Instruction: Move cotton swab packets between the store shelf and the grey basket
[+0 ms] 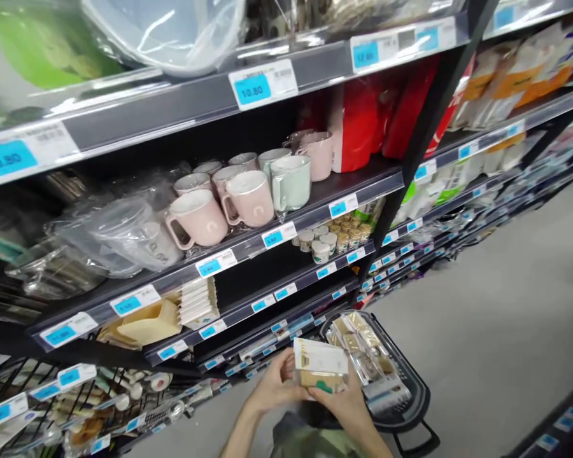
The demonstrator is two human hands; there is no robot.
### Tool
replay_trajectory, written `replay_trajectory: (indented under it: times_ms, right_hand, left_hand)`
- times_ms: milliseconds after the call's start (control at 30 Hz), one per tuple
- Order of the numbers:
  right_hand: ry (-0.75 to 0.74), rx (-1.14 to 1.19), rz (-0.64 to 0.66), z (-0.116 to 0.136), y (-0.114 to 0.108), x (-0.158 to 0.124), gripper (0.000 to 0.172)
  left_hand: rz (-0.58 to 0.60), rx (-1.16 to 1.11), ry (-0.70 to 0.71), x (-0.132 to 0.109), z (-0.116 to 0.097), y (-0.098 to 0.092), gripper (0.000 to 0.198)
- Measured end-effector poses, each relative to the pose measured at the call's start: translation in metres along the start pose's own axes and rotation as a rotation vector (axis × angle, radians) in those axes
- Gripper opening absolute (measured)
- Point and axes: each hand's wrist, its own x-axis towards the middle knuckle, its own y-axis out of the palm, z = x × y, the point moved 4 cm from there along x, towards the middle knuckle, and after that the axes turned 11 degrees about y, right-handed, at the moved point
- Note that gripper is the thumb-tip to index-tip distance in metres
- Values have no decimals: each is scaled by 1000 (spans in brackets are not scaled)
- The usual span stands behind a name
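Observation:
My left hand (273, 383) and my right hand (344, 401) hold a small box (322, 359) between them, gripping it at its two sides. The box has a white top with yellow print, and tan contents with a green patch show at its front. Just behind it and to the right is a black shopping basket (417, 391) on the floor side of the shelf. Inside the basket lie several shiny clear-wrapped packages (363, 340); my right hand and the box partly cover them.
Shelves with blue price tags run along the left. On them stand pink mugs (198, 219), a green mug (291, 184), clear plastic jugs (128, 232), small jars (341, 238), white packs (198, 302) and red bags (356, 124). Grey floor (496, 318) stretches right.

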Motion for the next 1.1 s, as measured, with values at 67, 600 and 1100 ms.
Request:
replay_trajectory:
  times_ms: [67, 600, 1100]
  right_hand:
    - [56, -37, 94, 4, -7, 10, 67]
    - [-113, 31, 418, 28, -19, 71, 61]
    - [41, 70, 218, -51, -93, 99, 56]
  left_hand:
    - [53, 169, -86, 11, 0, 7, 88]
    - [-199, 182, 38, 92, -36, 2, 82]
    - [-651, 662, 394, 225, -114, -166, 50]
